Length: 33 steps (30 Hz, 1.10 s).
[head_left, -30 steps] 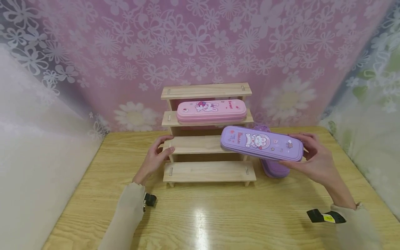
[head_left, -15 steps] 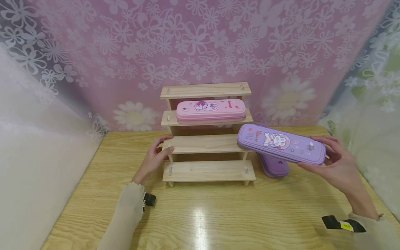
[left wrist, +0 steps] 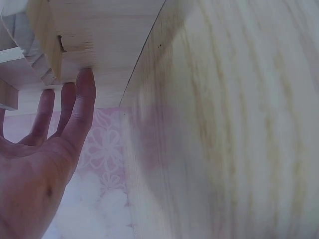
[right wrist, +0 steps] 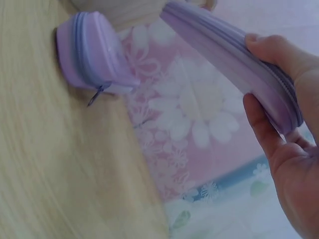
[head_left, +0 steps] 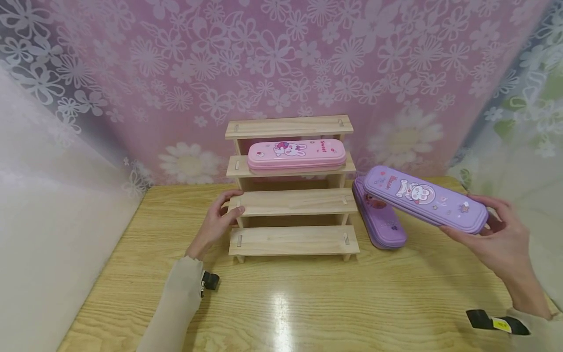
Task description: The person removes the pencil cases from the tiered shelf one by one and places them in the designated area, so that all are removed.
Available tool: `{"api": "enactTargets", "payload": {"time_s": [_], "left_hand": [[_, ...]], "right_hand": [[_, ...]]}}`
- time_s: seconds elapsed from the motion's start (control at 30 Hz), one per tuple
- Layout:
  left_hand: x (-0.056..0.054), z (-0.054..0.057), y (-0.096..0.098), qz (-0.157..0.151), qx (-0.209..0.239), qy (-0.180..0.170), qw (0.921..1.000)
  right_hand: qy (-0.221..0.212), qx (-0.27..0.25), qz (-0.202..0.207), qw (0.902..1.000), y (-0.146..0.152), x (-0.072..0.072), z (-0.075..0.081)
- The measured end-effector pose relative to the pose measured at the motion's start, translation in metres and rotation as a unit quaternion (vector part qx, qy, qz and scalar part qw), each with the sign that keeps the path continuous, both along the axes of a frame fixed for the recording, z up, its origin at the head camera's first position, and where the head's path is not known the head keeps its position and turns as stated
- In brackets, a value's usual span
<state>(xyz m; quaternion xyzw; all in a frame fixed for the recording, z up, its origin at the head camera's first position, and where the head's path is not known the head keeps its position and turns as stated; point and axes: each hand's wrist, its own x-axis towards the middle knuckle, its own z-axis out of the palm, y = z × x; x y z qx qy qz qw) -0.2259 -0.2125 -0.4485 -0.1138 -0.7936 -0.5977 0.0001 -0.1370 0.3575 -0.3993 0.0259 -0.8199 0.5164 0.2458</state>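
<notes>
Since the earlier frames, the right hand (head_left: 506,242) has carried the rabbit-print lilac case (head_left: 440,210) rightward off the rack's edge, uncovering more of the darker purple case (head_left: 384,225); the left hand (head_left: 219,219) has stayed put. The lilac case hangs right of centre in the head view, its right end pinched between thumb and fingers. The left hand, left of centre, grips the end of a lower shelf of the wooden rack (head_left: 292,201). Held by one end, the lilac case could twist, so a firm, level hold seems best, with the left hand keeping the rack steady. The purple case, on the table (head_left: 272,288) just beside the rack, lies beneath its far end and could be bumped. A pink case (head_left: 296,155) rests on an upper shelf.
</notes>
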Motion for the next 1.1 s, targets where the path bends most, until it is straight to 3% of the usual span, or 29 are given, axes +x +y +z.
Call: {"api": "enactTargets", "payload": {"time_s": [0.13, 0.4, 0.6, 1.1], "left_hand": [[0.000, -0.001, 0.000, 0.002, 0.001, 0.002, 1.0000], [0.003, 0.002, 0.001, 0.005, -0.005, 0.002, 1.0000], [0.004, 0.003, 0.002, 0.003, -0.005, 0.000, 1.0000], [0.002, 0.004, 0.001, -0.004, -0.001, 0.001, 1.0000]], "right_hand": [[-0.014, 0.025, -0.051, 0.9983, 0.001, -0.003, -0.006], [-0.048, 0.005, -0.102, 0.9937, 0.007, -0.015, -0.021], [-0.043, 0.050, -0.159, 0.9851, 0.012, -0.023, -0.032], [-0.054, 0.113, -0.154, 0.9801, 0.024, -0.048, -0.056]]}}
